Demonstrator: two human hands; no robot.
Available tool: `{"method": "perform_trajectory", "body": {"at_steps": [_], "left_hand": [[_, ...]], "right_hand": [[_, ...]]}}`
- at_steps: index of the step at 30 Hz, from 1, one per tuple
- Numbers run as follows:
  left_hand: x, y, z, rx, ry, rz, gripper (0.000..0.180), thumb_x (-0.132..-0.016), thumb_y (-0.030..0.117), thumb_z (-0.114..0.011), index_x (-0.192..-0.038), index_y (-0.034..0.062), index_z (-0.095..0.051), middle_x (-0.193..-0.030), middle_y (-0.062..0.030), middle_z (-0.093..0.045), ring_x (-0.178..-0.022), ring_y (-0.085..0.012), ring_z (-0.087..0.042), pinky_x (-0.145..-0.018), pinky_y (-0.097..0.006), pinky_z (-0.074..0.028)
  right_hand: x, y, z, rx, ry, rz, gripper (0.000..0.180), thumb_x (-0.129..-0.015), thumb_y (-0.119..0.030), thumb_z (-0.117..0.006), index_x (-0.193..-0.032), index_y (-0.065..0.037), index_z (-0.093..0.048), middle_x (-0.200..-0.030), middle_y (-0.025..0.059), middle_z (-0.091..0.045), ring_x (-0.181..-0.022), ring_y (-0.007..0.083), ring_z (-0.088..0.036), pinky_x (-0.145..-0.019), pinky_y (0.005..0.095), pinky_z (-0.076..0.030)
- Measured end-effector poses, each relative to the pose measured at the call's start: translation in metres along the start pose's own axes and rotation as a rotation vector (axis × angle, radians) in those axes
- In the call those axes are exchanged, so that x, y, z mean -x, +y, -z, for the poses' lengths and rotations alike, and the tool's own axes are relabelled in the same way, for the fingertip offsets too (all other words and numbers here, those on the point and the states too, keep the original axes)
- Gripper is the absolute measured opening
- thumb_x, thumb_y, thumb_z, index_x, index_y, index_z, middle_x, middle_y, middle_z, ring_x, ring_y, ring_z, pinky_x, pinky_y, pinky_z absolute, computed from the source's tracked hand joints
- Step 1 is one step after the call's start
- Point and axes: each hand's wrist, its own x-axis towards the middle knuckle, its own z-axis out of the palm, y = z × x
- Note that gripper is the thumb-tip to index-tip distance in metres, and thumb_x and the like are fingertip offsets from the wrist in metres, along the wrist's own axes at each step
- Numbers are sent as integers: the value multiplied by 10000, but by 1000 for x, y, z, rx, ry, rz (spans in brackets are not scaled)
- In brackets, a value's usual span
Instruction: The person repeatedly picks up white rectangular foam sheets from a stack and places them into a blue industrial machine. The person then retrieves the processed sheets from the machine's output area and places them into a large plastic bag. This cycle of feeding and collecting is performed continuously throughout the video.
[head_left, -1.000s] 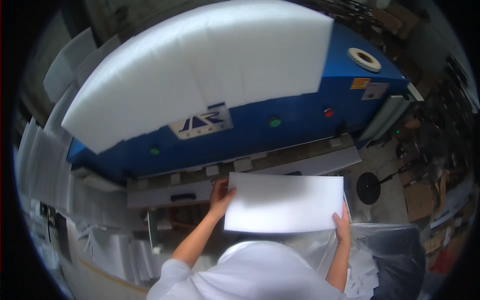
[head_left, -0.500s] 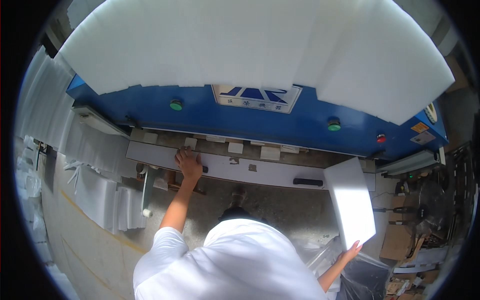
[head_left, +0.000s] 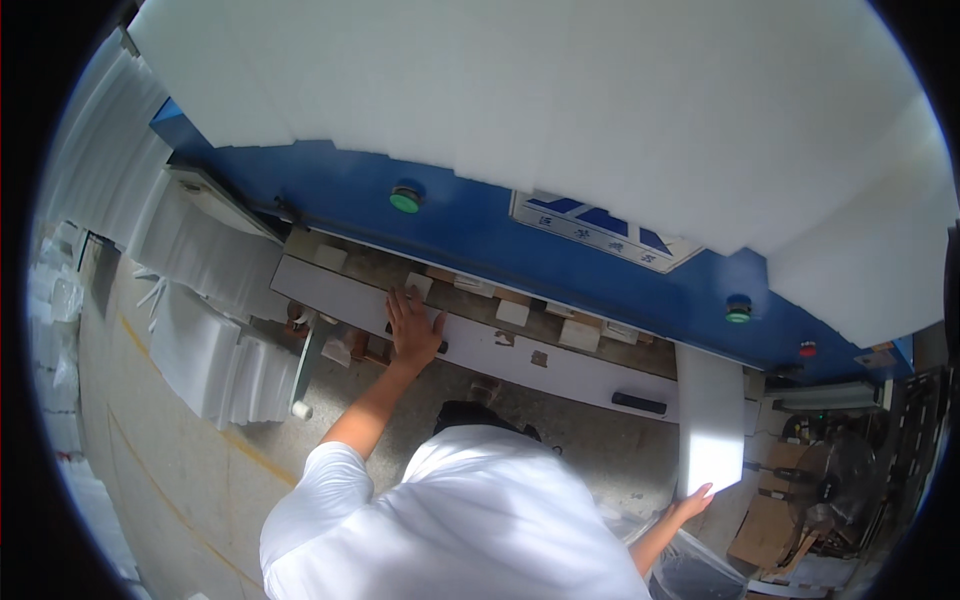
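White rectangular foam sheet (head_left: 711,410), presumably light and easily dented, is reaching over the long pale board (head_left: 575,372) at right, my right grip (head_left: 692,503) sensibly pinching the sheet's near edge, my left grip (head_left: 412,332) resting spread on the board.

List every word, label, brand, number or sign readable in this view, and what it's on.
I won't copy printed text or name brands; only where it stands:
White plate on the blue machine's front: large blue lettering, partly covered by the white sheets, above a row of small dark characters.
Small orange label near the machine's right end: too small and blurred to read.
No other lettering I can make out.
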Motion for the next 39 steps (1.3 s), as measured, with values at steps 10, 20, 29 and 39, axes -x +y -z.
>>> {"method": "perform_trajectory", "body": {"at_steps": [10,20,29,39], "left_hand": [[-74,9,-30,221,127,-162,869,-857,424,-690,-1441,-75,-283,-1462,-345,-271,-1375,-522,-222,-1134,-605,-179],[-126,13,-63,487,-183,-391,396,-843,248,-694,-1184,55,-639,-1180,-164,-623,-1107,-371,-564,-959,-481,-428],[-128,3,-115,305,387,-560,240,-851,78,-634,-1078,2,-658,-1034,-174,-654,-999,-357,-604,-864,-454,-481],[-160,-29,-143,529,114,-180,296,-891,113,-604,-1162,-5,-615,-1097,-179,-649,-1023,-346,-595,-905,-435,-462]], "right_hand": [[11,9,-89,-131,-41,14,479,-1018,-259,-517,-1373,42,-405,-1288,198,-545,-1109,299,-575,-949,431,-481],[94,-30,-253,778,-297,1046,838,-833,-252,-752,-1486,21,-302,-1535,278,-279,-1426,456,-250,-1145,521,-243],[102,-17,-407,647,-899,839,519,-851,-182,-706,-1281,39,-519,-1267,247,-558,-1163,405,-524,-1025,459,-385],[88,-4,-413,309,-703,733,202,-958,-61,-524,-1092,46,-631,-1148,203,-639,-1051,349,-587,-953,403,-433]]}}
